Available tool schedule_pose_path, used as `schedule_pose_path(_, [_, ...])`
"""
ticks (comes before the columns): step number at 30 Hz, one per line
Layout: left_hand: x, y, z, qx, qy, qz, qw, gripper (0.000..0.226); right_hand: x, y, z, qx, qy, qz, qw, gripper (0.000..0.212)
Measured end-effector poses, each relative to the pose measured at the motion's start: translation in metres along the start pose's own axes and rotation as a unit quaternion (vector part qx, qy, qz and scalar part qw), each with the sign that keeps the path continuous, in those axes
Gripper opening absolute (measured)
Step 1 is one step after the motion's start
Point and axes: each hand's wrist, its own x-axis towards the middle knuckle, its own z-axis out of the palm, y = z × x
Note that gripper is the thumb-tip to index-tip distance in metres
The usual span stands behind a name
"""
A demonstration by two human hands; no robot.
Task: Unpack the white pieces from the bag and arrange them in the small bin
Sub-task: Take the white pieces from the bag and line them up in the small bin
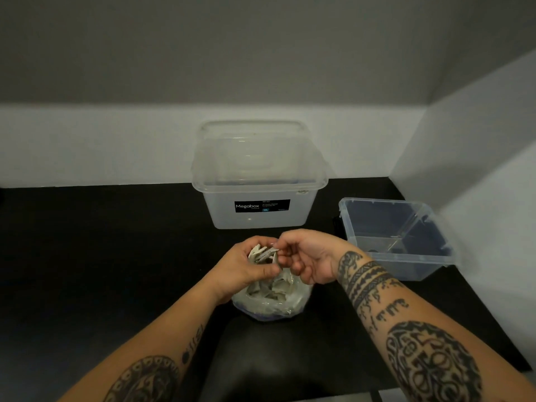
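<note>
A clear plastic bag (271, 303) holding several white pieces lies on the black table in front of me. My left hand (246, 268) is cupped above the bag and holds a small stack of white pieces (262, 253). My right hand (307, 256) meets it from the right, its fingertips pinching the top edge of that stack. The small clear bin (429, 256) stands to the right of my hands, and I see no white pieces in it.
A large clear tub (258, 184) with a black Megabox label stands behind my hands, at the back of the black table (101, 256). White partition walls close off the back and the right side, close to the small bin.
</note>
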Motion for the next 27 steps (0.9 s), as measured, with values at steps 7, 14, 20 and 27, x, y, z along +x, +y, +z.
schedule_pose_path(7, [0.004,-0.007,0.009,0.039,0.011,-0.034,0.999,0.045,0.005,0.0,0.006,0.041,-0.011,-0.015,0.999,0.024])
schedule_pose_path(14, [-0.004,0.008,-0.013,-0.179,0.125,-0.089,0.972,0.025,0.021,0.013,0.002,-0.082,0.128,-0.134,0.979,0.022])
schedule_pose_path(20, [-0.014,0.007,-0.025,-0.197,0.176,-0.084,0.961,0.02,0.052,0.041,0.036,-0.277,0.163,-0.058,0.945,0.015])
schedule_pose_path(27, [-0.029,-0.009,-0.03,-0.167,0.185,-0.089,0.964,0.017,0.103,0.064,0.056,-0.335,0.242,-0.125,0.902,0.02])
